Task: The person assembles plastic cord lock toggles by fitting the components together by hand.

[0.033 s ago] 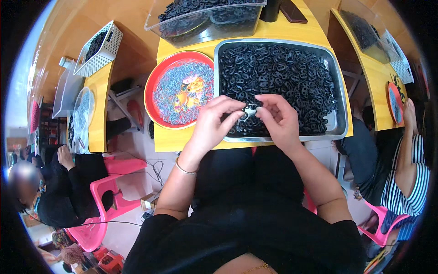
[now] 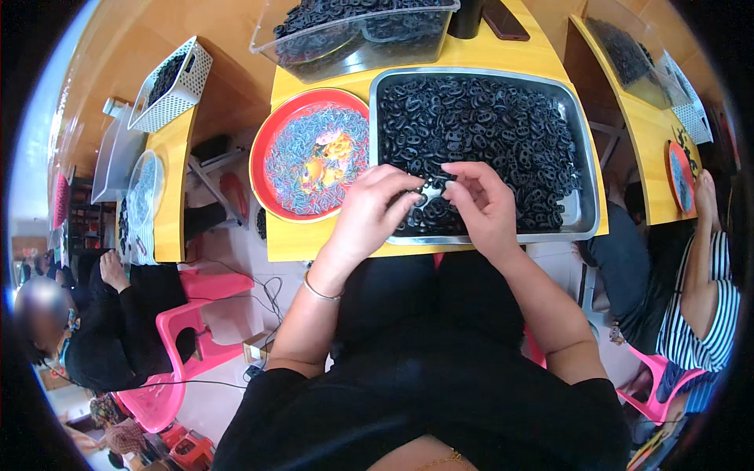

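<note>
Over the near edge of a metal tray [image 2: 593, 224], my two hands face each other with fingertips a short way apart. My left hand [image 2: 375, 206] pinches a small black plastic piece between thumb and forefinger, mostly covered by the fingers. Likewise closed, my right hand [image 2: 485, 206] has a small black piece at its thumb and fingertips; its exact shape is hard to make out. The tray is filled with black oval plastic pieces [image 2: 487, 125] with two holes each. Between my hands a patch of bare tray bottom [image 2: 432, 193] shows through.
Left of the tray, a red round plate [image 2: 259, 161] holds many thin, grey-blue, spring-like pieces [image 2: 294, 141]. Behind stand a clear bin [image 2: 361, 55] of black pieces, a dark cup [image 2: 465, 20] and a phone [image 2: 505, 20]. People sit at yellow tables on both sides.
</note>
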The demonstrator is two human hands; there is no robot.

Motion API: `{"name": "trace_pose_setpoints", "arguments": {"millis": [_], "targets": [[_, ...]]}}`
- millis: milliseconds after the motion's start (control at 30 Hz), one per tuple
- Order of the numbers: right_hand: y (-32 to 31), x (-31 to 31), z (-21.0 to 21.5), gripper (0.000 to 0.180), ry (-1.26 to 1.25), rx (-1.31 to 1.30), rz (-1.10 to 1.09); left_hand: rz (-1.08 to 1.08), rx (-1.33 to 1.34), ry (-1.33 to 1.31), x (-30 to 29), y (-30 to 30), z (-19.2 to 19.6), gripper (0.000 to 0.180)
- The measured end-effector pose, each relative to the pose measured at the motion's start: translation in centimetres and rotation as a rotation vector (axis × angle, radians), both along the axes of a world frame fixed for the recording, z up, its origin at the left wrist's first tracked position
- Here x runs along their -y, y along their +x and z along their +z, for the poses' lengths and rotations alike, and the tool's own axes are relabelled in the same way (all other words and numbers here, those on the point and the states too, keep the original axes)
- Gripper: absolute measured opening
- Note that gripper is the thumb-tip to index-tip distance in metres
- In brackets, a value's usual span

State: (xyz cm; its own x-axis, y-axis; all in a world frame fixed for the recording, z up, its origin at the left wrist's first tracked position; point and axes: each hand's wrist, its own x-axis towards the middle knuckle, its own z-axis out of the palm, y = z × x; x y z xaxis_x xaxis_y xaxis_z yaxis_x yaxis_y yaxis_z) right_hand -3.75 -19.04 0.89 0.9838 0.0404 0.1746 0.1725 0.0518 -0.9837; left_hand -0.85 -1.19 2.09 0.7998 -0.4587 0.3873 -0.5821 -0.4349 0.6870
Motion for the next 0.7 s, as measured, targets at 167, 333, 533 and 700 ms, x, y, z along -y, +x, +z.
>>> {"name": "trace_pose_setpoints", "arguments": {"millis": [167,333,533,700], "targets": [[0.0,0.0,0.2,0.017,0.017,0.027,-0.047,0.034,0.121,0.292,1.5,-0.8,-0.2,0.019],[0.0,0.0,0.1,0.014,0.026,0.045,-0.024,0.040,0.111,0.498,1.9,-0.6,-0.1,0.016],[0.0,-0.2,-0.1,0.013,-0.003,0.052,-0.026,0.036,0.056,0.479,1.8,-0.7,-0.2,0.014],[0.1,-0.2,-0.1,0.013,-0.037,0.058,-0.036,0.118,0.086,0.481,2.3,-0.8,-0.6,0.012]]}}
